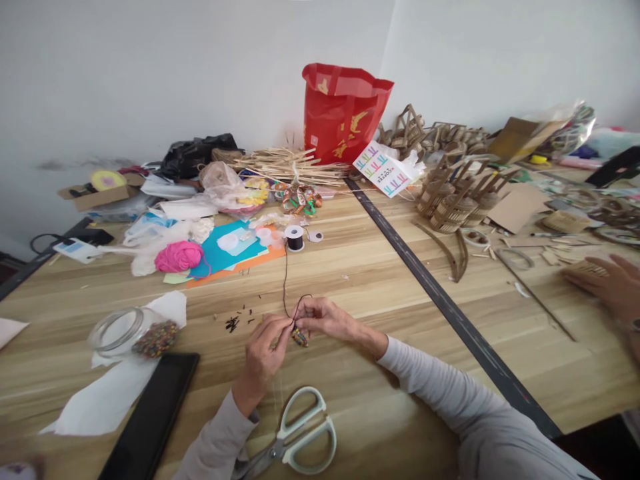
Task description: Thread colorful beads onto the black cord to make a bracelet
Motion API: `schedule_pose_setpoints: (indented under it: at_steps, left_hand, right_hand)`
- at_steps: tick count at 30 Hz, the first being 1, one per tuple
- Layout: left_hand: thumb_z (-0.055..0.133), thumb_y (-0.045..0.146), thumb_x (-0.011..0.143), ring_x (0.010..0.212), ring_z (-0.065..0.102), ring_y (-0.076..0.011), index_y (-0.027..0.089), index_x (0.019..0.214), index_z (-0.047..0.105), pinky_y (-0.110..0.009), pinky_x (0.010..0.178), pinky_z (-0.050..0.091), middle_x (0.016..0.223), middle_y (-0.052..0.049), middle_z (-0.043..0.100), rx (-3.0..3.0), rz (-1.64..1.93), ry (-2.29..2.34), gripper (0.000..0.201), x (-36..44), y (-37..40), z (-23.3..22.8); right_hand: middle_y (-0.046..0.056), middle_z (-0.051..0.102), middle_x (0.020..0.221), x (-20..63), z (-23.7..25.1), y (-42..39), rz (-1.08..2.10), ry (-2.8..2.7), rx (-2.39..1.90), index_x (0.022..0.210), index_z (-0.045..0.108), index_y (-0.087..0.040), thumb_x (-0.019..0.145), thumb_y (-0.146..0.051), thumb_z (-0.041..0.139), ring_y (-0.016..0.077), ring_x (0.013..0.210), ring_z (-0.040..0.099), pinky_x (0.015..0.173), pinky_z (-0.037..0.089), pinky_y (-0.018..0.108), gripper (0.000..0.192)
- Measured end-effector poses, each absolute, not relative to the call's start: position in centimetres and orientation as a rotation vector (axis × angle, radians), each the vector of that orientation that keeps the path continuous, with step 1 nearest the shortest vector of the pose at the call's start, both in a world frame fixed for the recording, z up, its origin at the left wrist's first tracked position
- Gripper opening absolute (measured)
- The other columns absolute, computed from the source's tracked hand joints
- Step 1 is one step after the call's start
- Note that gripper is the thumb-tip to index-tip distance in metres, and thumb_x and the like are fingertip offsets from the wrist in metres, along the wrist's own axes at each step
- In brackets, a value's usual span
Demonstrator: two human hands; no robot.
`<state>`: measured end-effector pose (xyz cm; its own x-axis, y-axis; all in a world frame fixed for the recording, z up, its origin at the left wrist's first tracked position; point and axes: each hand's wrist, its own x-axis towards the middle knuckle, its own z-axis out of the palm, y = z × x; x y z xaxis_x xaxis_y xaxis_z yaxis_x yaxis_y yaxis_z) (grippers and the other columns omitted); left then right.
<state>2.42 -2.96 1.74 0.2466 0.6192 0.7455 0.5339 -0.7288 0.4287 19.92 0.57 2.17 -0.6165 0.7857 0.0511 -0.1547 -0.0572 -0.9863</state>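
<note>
Both my hands meet over the wooden table. My left hand [266,350] pinches a thin black cord [285,280] between thumb and finger. Fingers of my right hand [325,319] close on the same cord, which makes a small loop above them. A small cluster of multicoloured beads [299,337] hangs just under my fingertips, touching the cord. From my hands the cord runs up to a spool of black cord [294,237]. Short black cord scraps [233,324] lie left of my left hand. White-handled scissors [305,437] rest close below my hands.
At left are a tipped clear jar of beads [156,339], a black tablet-like slab [153,413] and white paper [103,397]. Pink yarn [179,256], a red bag [345,113] and small woven baskets [453,200] stand farther back. Another person's hand [607,283] is at right.
</note>
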Motion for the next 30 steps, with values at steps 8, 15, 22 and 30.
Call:
schedule_pose_setpoints:
  at_steps: [8,15,22,30]
  left_hand:
    - [0.06,0.011,0.083,0.068,0.067,-0.0156,0.017,0.079,0.064,-0.025,0.067,0.053,0.073,-0.004,0.07,2.298,1.495,1.168,0.008,2.3,-2.8,1.5]
    - [0.062,0.013,0.083,0.068,0.066,-0.0153,0.017,0.078,0.064,-0.025,0.067,0.053,0.073,-0.003,0.07,2.259,1.507,1.152,0.007,2.4,-2.8,1.4]
    - [0.059,0.018,0.085,0.074,0.067,-0.0167,0.018,0.077,0.063,-0.027,0.071,0.053,0.076,-0.004,0.07,2.137,1.432,1.192,0.009,2.4,-3.1,1.8]
    - [0.059,0.024,0.082,0.076,0.066,-0.0186,0.017,0.073,0.062,-0.028,0.072,0.052,0.076,-0.005,0.07,1.765,1.268,1.309,0.012,2.3,-3.3,2.2]
  right_hand:
    - [-0.001,0.059,0.063,20.0,2.1,0.5,1.74,-1.541,-0.713,0.086,0.059,-0.012,0.077,-0.047,0.068,0.0072,0.051,0.053,0.05,0.047,0.018,0.037]
    - [-0.001,0.057,0.064,20.0,2.5,0.2,1.612,-1.618,-0.764,0.083,0.059,-0.012,0.082,-0.036,0.063,0.0074,0.055,0.051,0.053,0.042,0.018,0.025]
    - [-0.002,0.055,0.064,20.4,4.2,-0.7,1.285,-1.869,-0.919,0.084,0.06,-0.012,0.083,-0.02,0.057,0.0074,0.057,0.046,0.054,0.035,0.018,0.008]
    - [-0.002,0.053,0.067,21.1,3.9,-0.3,1.297,-1.865,-0.977,0.078,0.057,-0.014,0.079,-0.015,0.055,0.0073,0.059,0.045,0.053,0.034,0.017,0.002]
